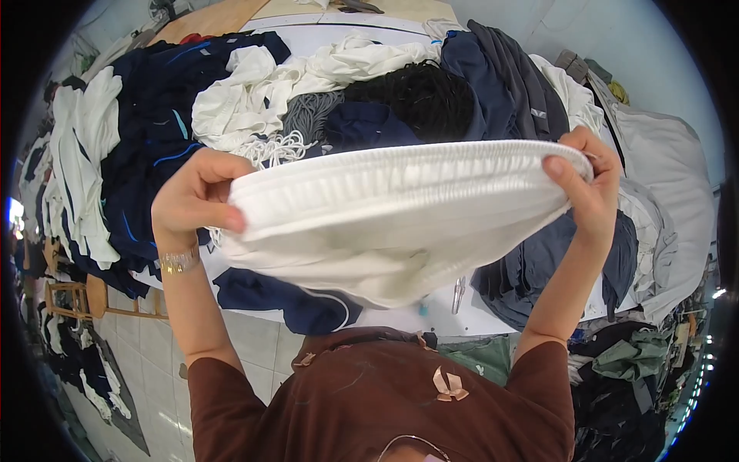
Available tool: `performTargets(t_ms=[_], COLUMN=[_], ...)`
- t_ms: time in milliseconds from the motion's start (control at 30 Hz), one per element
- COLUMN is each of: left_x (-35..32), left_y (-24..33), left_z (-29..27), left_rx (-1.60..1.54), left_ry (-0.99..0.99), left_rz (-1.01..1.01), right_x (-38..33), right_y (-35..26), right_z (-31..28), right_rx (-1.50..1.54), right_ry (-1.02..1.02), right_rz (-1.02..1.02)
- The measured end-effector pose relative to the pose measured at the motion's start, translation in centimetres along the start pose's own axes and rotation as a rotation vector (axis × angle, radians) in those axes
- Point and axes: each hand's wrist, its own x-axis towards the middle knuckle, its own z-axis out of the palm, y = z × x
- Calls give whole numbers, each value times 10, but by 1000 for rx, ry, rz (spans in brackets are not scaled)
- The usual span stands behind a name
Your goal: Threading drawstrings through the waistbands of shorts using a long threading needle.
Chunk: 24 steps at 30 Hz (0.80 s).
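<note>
A white garment with a gathered elastic waistband (pixel 400 208) is stretched wide between my two hands, held up over the table. My left hand (pixel 200 196) pinches one end of the waistband between thumb and fingers. At the other end, my right hand (pixel 589 181) grips the band, its thumb on the near side. The lower part of the garment hangs in loose folds toward me. Behind it lie a bundle of white cords (pixel 273 148), a grey cord bundle (pixel 312 114) and a heap of black cords (pixel 419 96).
Piles of navy garments (pixel 142 146) and white garments (pixel 85 154) cover the table's left side. Dark grey clothes (pixel 523 269) lie at the right, near small metal snips (pixel 459 295). A navy piece (pixel 289 300) hangs at the front edge. A wooden stool (pixel 96 296) stands at left.
</note>
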Motion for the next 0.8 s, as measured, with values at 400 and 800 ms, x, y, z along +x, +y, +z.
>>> performTargets(t_ms=[400,800], left_x=[66,88], left_y=[-27,-41], left_z=[59,92], left_rx=[206,323], left_ry=[62,-6], left_rz=[-78,76], right_x=[-5,-11], right_y=[28,32], right_z=[29,81], right_rx=[149,316], right_ry=[-146,-635], right_rz=[106,101])
